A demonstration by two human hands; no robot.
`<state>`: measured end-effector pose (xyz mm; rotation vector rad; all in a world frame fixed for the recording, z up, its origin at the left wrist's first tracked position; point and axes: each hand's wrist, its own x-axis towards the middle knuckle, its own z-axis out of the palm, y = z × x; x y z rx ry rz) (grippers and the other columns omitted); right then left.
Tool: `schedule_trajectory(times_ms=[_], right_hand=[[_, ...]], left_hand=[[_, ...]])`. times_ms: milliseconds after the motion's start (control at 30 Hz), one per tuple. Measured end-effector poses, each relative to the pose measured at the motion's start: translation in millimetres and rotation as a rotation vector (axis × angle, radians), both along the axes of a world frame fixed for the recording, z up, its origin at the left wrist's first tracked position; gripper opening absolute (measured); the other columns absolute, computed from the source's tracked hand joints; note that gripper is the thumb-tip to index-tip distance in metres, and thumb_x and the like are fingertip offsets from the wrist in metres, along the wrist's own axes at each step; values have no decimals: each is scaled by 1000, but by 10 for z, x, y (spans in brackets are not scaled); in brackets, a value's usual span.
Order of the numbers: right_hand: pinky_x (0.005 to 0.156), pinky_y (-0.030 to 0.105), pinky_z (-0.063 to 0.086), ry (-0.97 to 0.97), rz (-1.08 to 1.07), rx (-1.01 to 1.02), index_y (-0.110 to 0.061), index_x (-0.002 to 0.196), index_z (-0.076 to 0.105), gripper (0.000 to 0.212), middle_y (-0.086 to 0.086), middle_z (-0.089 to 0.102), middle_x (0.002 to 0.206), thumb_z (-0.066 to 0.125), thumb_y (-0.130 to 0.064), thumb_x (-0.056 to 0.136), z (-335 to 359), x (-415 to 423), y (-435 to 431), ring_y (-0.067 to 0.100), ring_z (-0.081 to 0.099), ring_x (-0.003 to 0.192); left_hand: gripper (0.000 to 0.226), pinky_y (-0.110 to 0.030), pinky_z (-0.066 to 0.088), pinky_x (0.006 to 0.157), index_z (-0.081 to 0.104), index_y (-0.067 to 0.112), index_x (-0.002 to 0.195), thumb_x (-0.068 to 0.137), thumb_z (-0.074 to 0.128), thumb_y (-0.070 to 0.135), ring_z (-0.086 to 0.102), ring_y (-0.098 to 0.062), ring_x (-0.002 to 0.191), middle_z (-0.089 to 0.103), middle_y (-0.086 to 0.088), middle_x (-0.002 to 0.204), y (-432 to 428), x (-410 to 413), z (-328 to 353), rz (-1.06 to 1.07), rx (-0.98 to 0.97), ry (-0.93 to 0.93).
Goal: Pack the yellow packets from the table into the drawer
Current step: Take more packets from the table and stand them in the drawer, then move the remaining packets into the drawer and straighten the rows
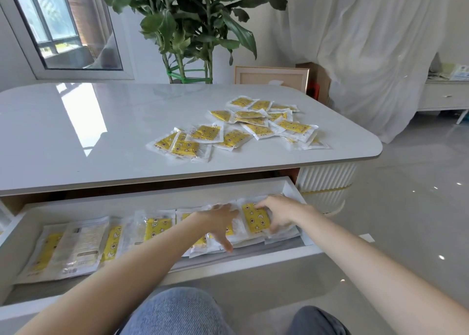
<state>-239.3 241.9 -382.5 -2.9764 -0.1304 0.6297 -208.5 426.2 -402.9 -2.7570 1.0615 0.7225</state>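
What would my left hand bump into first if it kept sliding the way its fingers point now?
The left hand lies flat on packets in the drawer, fingers aimed right. It would probably meet first the yellow packet that the right hand is setting down, then that hand, though depth is hard to judge.

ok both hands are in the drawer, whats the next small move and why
Probably let go with the right hand and reach up for another from the pile: its packet already lies flat at the drawer right end, and many packets remain on the table.
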Motion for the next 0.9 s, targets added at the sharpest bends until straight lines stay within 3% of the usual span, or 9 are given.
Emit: schedule_trajectory(times_ms=[267,400,533,700,900], right_hand=[[100,33,46,-30,17,-28,-25,148,33,88,6,43,142,79,-14,74,-30,-4,25,26,50,124],[98,35,48,-77,-5,70,-22,145,40,74,5,46,144,73,-10,80,118,-96,41,24,51,125],[99,33,46,-180,-20,177,-23,138,50,51,-2,52,140,64,-19,89,323,-204,35,16,53,121],[89,31,51,-363,-85,380,-23,117,64,27,-6,65,111,60,-18,91,628,-356,-33,7,58,96],[74,22,49,-602,-163,504,-24,108,67,20,-8,66,100,58,-18,91,954,-352,-90,0,58,82]], left_hand=[[106,-44,5,120,1,15,152,78,70,47,0,-30,147,0,-9,160,74,-83,51,-13,-29,-23],[105,-42,9,120,4,18,152,77,69,51,6,-26,147,4,-6,160,119,-111,148,39,-63,6],[80,-35,25,115,20,19,150,87,59,48,26,-22,142,25,-2,155,160,-183,329,137,-186,-31],[55,-31,42,102,41,25,140,90,57,41,52,-17,122,52,3,138,261,-301,740,224,-401,-88],[41,-24,44,88,51,22,131,92,56,31,60,-13,102,66,7,118,393,-308,1227,319,-634,-220]])
